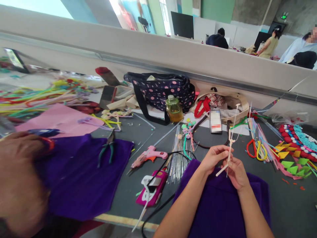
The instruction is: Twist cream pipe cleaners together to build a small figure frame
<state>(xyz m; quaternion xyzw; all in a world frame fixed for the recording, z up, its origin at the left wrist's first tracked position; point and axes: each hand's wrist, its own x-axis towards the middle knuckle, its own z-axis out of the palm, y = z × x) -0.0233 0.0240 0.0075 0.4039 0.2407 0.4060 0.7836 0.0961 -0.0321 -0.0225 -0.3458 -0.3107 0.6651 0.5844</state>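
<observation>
Both my hands are raised over a purple cloth (210, 208). Between the fingertips of my left hand (214, 159) is the upper part of a thin stem wrapped in a cream pipe cleaner (230, 149). My right hand (237, 172) pinches the same stem lower down, where a loose end of the pipe cleaner sticks out to the lower left. Thin wires rise from the stem's top, one ending in a small pale tip. Several bare wires (176, 162) lie left of my hands. Red and yellow handled scissors (256, 148) lie to the right.
A pink glue gun (151, 154), its black cord, and a magenta and white device (153, 190) lie left of me. Pliers (107, 150) rest on another purple cloth (81, 188) beside a co-worker's blurred arm (22, 185). A bottle (173, 109) and bags (160, 89) stand behind.
</observation>
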